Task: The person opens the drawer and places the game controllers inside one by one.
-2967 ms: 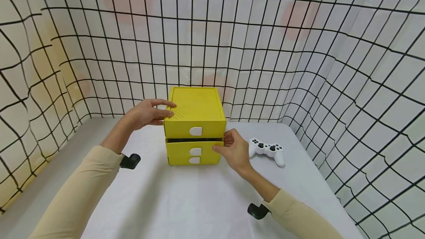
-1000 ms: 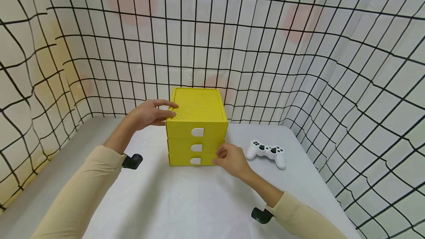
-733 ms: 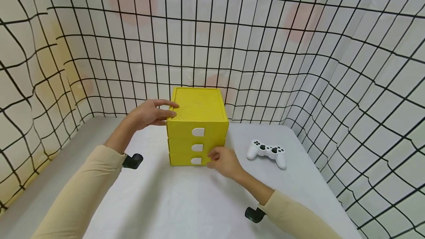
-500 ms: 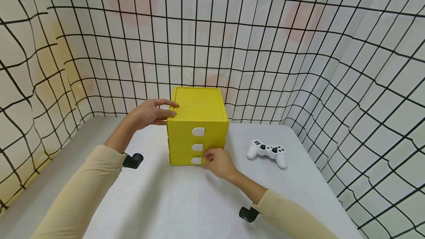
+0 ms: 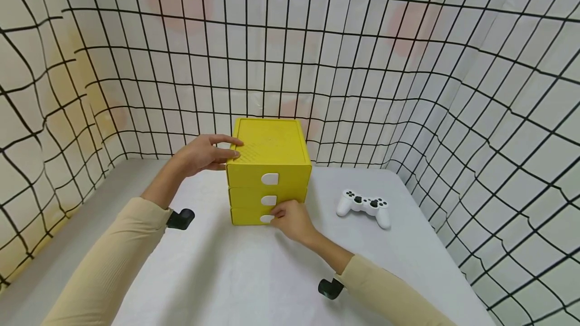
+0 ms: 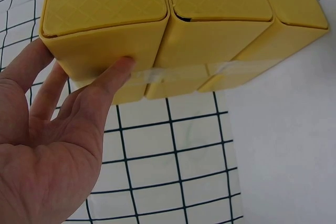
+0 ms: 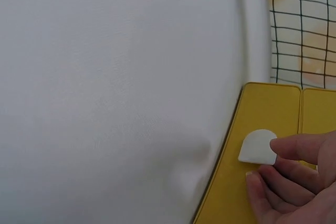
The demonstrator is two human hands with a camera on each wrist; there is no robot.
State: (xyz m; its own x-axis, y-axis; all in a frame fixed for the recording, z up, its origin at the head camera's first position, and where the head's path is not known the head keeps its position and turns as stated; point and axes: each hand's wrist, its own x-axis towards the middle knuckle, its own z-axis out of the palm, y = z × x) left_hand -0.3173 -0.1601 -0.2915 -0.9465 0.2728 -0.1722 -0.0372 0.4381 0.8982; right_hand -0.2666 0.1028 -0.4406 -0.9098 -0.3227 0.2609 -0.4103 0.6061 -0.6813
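A yellow three-drawer box (image 5: 272, 140) stands on the table, each drawer front bearing a white rounded tab. My left hand (image 5: 199, 156) rests at its upper left edge with fingers extended, two fingertips on the top. In the left wrist view, one finger (image 6: 113, 77) presses a yellow face of the box. Low on the front, my right hand (image 5: 292, 220) has its fingers curled at the bottom drawer's tab (image 7: 258, 147). The right wrist view shows fingertips pinching that tab at its corner. All three drawer fronts sit flush.
A white game controller (image 5: 364, 208) lies right of the box on the white table (image 5: 254, 275). Black grid netting (image 5: 290, 39) over white cloth encloses the back and sides.
The middle drawer, pulled out three seconds ago, is now pushed in. My right hand has moved down and left along the front to the bottom tab. My left hand has stayed put.
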